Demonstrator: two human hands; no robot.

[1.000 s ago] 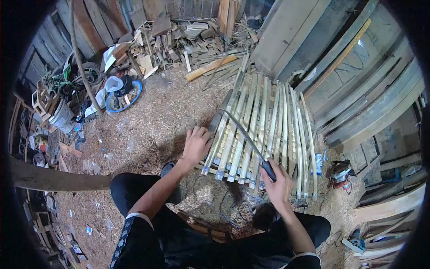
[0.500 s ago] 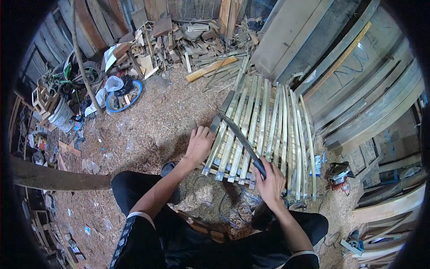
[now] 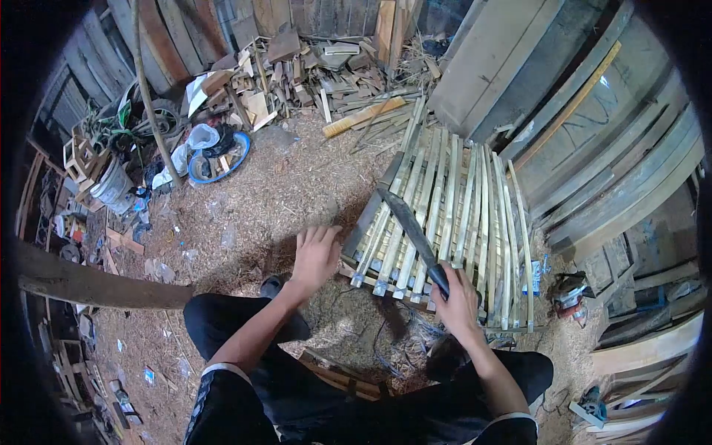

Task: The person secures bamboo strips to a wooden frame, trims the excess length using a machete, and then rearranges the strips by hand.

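A panel of pale bamboo slats lies on the sawdust floor in front of me. My right hand grips the dark handle of a long machete, whose blade lies across the slats pointing up and left. My left hand hovers with fingers spread just left of the panel's near left corner, holding nothing. My legs in black trousers fill the bottom of the view.
Scrap wood is heaped at the back. A blue hoop with bags lies to the left. Long planks and boards lean at the right. A thick beam crosses the left. A small power tool sits right of the panel.
My left hand has lifted off the panel's left edge and moved a little left, fingers opening. The machete blade has shifted slightly while my right hand keeps its grip.
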